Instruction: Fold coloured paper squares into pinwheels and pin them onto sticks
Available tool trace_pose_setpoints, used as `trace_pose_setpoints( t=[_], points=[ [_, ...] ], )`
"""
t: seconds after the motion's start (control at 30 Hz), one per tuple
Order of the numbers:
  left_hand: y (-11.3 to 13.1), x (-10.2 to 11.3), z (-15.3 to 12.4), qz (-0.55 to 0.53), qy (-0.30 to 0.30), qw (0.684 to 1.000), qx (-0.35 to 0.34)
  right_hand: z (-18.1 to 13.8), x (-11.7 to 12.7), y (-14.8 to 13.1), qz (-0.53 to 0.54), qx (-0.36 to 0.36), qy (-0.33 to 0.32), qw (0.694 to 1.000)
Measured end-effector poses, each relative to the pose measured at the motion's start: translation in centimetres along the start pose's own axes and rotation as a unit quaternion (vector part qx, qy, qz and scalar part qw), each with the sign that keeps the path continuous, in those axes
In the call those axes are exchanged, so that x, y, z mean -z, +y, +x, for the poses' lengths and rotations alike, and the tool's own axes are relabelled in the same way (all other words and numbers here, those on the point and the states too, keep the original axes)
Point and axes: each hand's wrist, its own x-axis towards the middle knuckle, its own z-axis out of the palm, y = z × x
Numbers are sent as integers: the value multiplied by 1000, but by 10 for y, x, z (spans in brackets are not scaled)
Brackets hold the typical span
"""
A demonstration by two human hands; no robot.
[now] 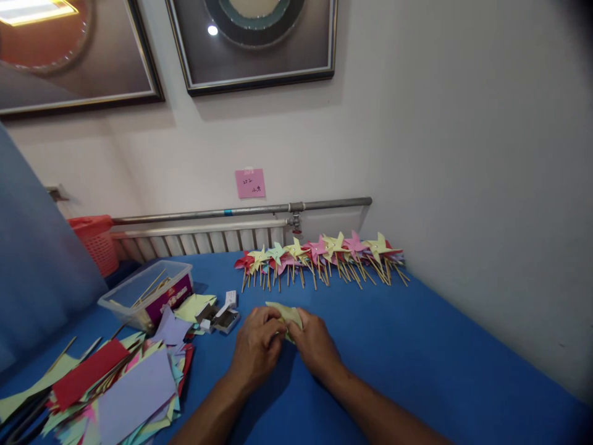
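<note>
Between my two hands, above the blue tabletop (361, 383), is a piece of pale yellow paper (288, 314), bent over on itself. My left hand (259, 340) is closed with its fingers pinched at the paper's left side. My right hand (315, 343) grips the right side, thumb laid over the paper. The fingers cover much of the sheet, so its full shape is hidden. Just left of my left hand lie small open cardboard boxes (227, 319) with tiny contents I cannot make out.
Finished paper pinwheels (317, 248) on sticks lie in a row along the wall. At left, a clear plastic box (134, 290) holds sticks, near a pile of coloured paper (136, 395). A red basket (99, 247), a radiator (199, 240) and a pipe (259, 211) are behind.
</note>
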Motion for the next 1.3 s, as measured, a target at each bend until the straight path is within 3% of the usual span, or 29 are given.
trace_pose_setpoints(
  t=[0.27,0.7,1.07,1.3],
  points=[
    [-2,5,3,-7,-20,1000,23,4,-4,8,92,-3,-18,996],
    [-7,2,1,22,-29,995,91,3,-7,8,198,-4,-106,974],
    [-7,1,1,44,-36,990,125,3,-3,5,203,7,-149,968],
    [-5,3,2,68,-51,983,160,4,-8,8,201,-23,-148,968]
  ],
)
